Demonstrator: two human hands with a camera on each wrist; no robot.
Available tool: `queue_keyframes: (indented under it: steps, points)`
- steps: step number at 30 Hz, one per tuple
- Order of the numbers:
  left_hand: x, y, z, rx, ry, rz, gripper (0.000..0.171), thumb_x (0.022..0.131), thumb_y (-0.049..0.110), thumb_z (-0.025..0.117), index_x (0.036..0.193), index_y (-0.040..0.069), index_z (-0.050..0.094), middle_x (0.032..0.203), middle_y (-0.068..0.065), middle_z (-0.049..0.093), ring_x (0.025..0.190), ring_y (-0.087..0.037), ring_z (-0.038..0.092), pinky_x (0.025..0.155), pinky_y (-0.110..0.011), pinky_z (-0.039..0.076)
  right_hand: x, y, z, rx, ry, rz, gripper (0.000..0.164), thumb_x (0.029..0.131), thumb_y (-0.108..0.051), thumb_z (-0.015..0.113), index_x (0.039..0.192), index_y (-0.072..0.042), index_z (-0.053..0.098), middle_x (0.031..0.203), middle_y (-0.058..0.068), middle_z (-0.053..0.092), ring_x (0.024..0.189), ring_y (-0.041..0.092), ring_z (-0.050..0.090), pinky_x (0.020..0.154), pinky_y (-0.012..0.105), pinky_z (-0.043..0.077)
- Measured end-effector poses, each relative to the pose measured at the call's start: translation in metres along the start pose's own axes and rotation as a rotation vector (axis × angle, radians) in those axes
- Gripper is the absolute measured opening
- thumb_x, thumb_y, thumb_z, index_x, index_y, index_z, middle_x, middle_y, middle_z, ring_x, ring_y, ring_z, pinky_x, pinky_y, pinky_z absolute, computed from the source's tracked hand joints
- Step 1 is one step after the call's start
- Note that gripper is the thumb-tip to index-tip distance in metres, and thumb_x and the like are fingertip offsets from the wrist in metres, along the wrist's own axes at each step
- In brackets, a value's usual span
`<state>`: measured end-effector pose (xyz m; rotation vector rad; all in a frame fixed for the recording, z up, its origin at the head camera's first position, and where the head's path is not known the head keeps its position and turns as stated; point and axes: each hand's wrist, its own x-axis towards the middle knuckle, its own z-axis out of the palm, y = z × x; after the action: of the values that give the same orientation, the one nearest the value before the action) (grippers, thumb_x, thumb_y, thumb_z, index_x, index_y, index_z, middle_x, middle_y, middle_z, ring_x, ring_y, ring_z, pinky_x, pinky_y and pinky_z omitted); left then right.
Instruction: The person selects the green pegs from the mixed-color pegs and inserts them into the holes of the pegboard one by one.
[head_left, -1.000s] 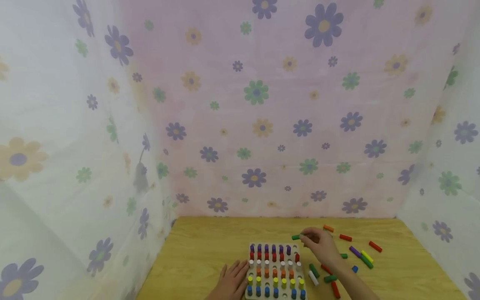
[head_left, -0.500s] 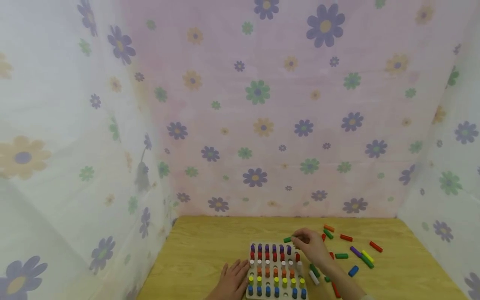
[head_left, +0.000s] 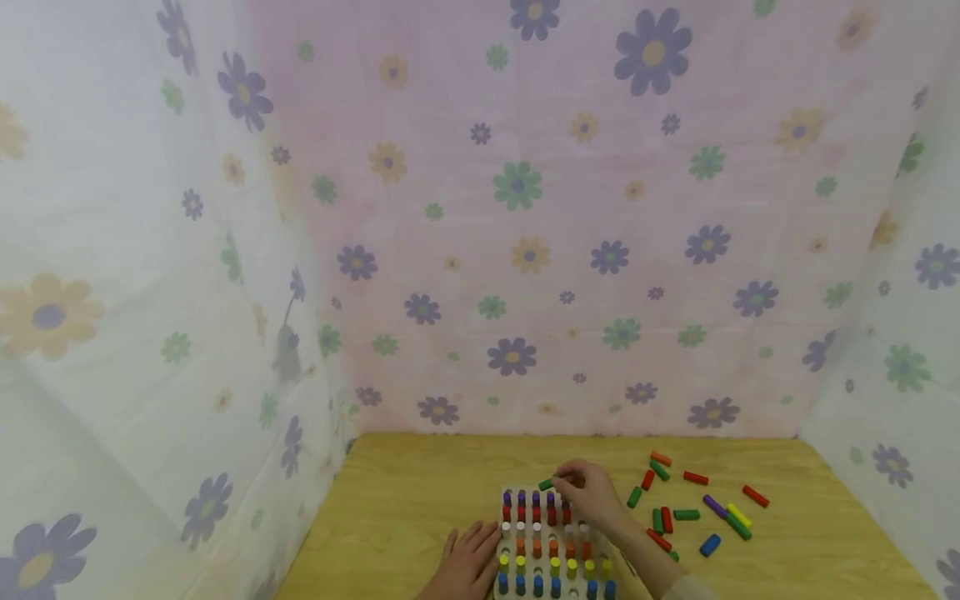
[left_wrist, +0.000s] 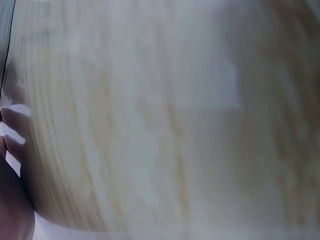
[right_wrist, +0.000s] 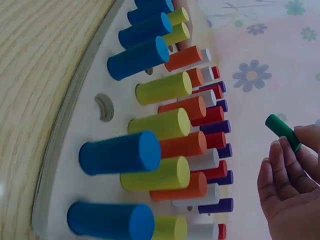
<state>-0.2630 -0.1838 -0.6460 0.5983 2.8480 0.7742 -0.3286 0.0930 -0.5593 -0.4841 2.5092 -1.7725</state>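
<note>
Cloth walls (head_left: 450, 225) printed with purple, green and orange flowers enclose the space on three sides, pinkish at the back and whiter at the left and right. Below them spreads a wood-grained table (head_left: 420, 462), which fills most of the left wrist view as a blur. On it, toward the near edge, lies a pale pegboard (right_wrist: 75, 120) with rounded corners, bearing upright pegs in rows; from near to far come blue pegs (right_wrist: 137, 57), yellow pegs (right_wrist: 162, 89), orange pegs (right_wrist: 181, 108), white pegs (right_wrist: 204, 159), red pegs (right_wrist: 207, 116) and purple pegs (right_wrist: 216, 205). The left hand (head_left: 468, 562) rests on the table against the board's left side, its grip spread, fingers straight. The right hand (head_left: 596, 492), with a pale sleeve (head_left: 690, 588) behind its forearm, is over the board's far right part, its grip pinching a green peg (head_left: 546, 484) between thumb and fingers; that peg is tilted and held up at the board's far edge. Well to the right, loose pegs lie scattered on the table: several red and green, one orange (head_left: 661, 458), one blue (head_left: 710, 546), and one purple (head_left: 715, 506) near a yellow (head_left: 738, 515). Smallest is a round hole (right_wrist: 104, 107) in the blue row.
</note>
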Motion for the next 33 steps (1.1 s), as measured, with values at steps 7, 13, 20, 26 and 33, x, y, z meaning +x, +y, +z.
queue_keyframes:
  steps: [7,13,20,26,33]
  points:
    - [0.0,0.003,0.001,0.019,0.025,-0.007,0.056,0.109,0.05,0.038,0.155,0.02,0.048,0.159,-0.001,0.045,0.149,-0.036,0.035,0.111,-0.076,0.019,0.007,-0.004,0.013,-0.024,0.034,-0.026,0.014,0.1,-0.014,0.068,0.106,-0.001,0.07,0.091,0.012,0.068,0.085,0.036,0.068,0.067,0.039,0.059]
    - [0.001,0.001,0.004,-0.002,0.0,-0.037,0.058,0.108,0.053,0.038,0.155,0.02,0.048,0.16,0.0,0.044,0.149,-0.037,0.035,0.112,-0.076,0.018,0.013,-0.003,0.024,-0.033,0.037,-0.029,0.013,0.099,-0.011,0.069,0.104,0.0,0.07,0.088,0.006,0.066,0.081,0.026,0.066,0.063,0.028,0.054]
    - [0.0,-0.002,0.003,0.007,0.021,-0.006,0.058,0.109,0.052,0.037,0.155,0.019,0.049,0.159,-0.002,0.045,0.148,-0.038,0.036,0.11,-0.078,0.019,0.019,-0.003,0.038,-0.014,0.019,-0.032,0.012,0.099,-0.01,0.068,0.105,0.001,0.069,0.089,0.009,0.068,0.079,0.026,0.067,0.064,0.033,0.058]
    - [-0.001,-0.005,0.004,-0.006,0.039,0.019,0.057,0.11,0.051,0.036,0.155,0.019,0.048,0.159,-0.002,0.045,0.148,-0.039,0.036,0.11,-0.078,0.019,0.03,-0.003,0.047,-0.054,0.015,-0.027,0.009,0.099,-0.01,0.067,0.102,-0.003,0.07,0.087,0.003,0.067,0.078,0.017,0.064,0.062,0.026,0.054]
    - [0.001,-0.006,0.009,0.028,0.032,-0.014,0.058,0.109,0.053,0.035,0.155,0.019,0.048,0.16,0.002,0.044,0.148,-0.034,0.037,0.112,-0.074,0.02,0.032,-0.005,0.059,-0.044,0.013,-0.029,0.011,0.099,-0.008,0.066,0.104,0.002,0.069,0.088,0.006,0.067,0.081,0.024,0.068,0.064,0.028,0.055]
